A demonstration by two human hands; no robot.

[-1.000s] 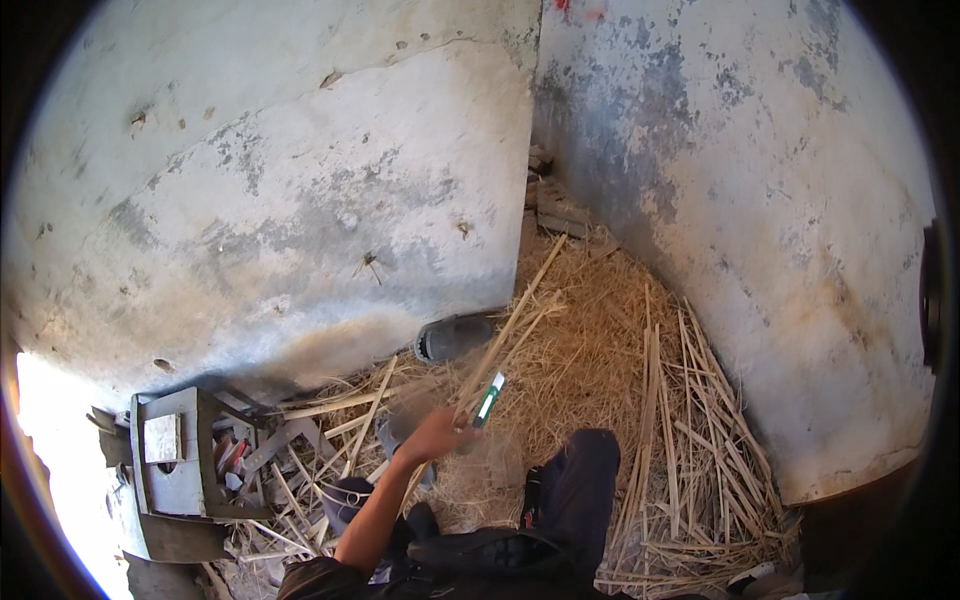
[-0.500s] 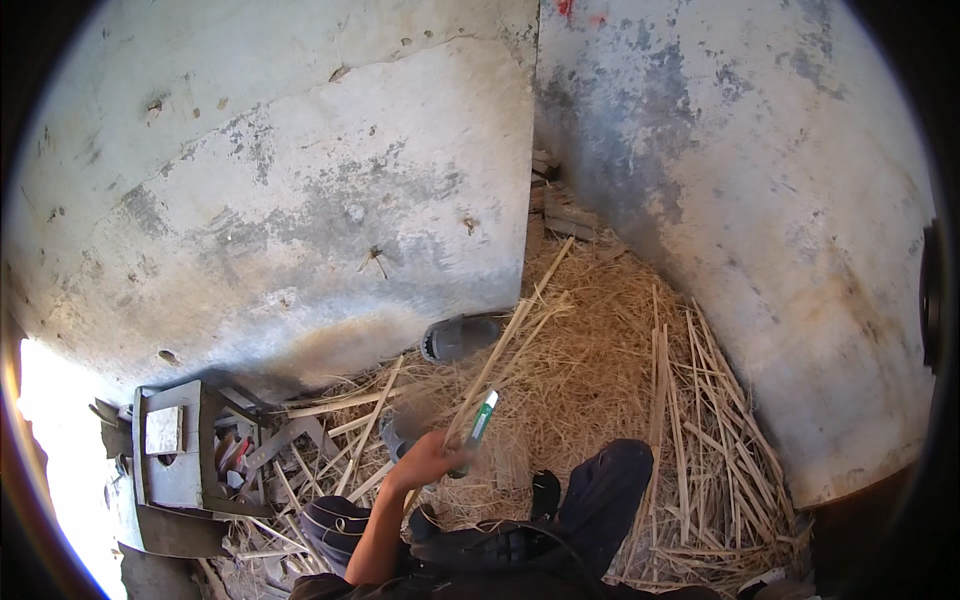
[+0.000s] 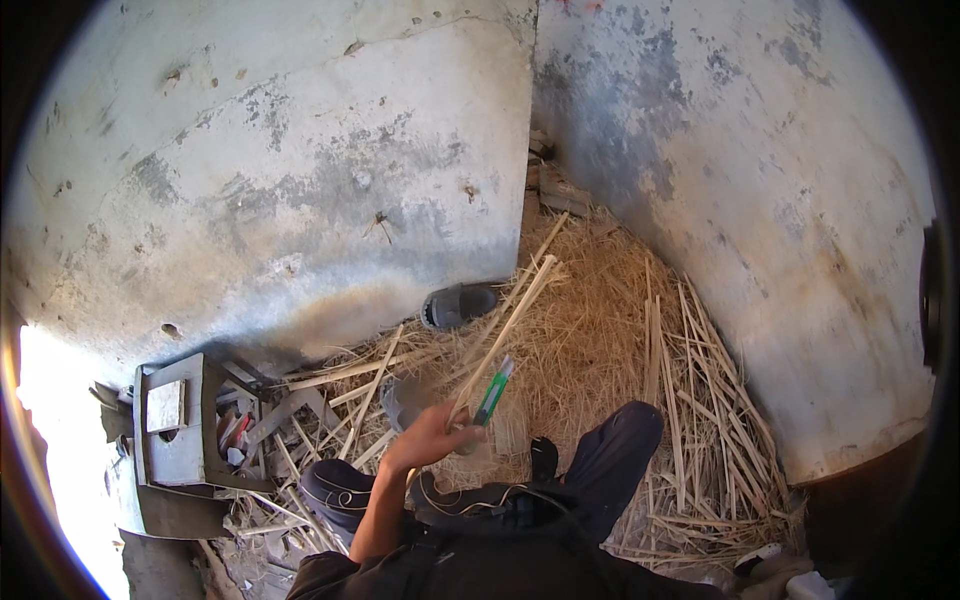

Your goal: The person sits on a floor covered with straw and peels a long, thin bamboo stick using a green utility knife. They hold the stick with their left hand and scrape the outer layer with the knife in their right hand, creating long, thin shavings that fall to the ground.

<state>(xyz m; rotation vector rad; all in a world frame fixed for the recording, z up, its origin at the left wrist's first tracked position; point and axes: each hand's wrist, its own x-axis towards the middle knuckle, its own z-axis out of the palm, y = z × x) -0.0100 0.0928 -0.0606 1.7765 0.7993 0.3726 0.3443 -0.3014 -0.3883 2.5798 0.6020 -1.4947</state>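
Right of the straw heap (image 3: pixel 595 315) lie loose strips (image 3: pixel 735 440), likely done; the left hand (image 3: pixel 432 436) clamps another strip (image 3: pixel 512 322), cutter (image 3: pixel 494 391) alongside; right hand unseen.

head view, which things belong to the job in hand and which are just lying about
Likely part of the job:
- long pale strip, in the left hand
- green cutter, beside that hand
- loose strips and shavings, probably

Apparently just lying about:
- grey slipper near the wall
- grey box
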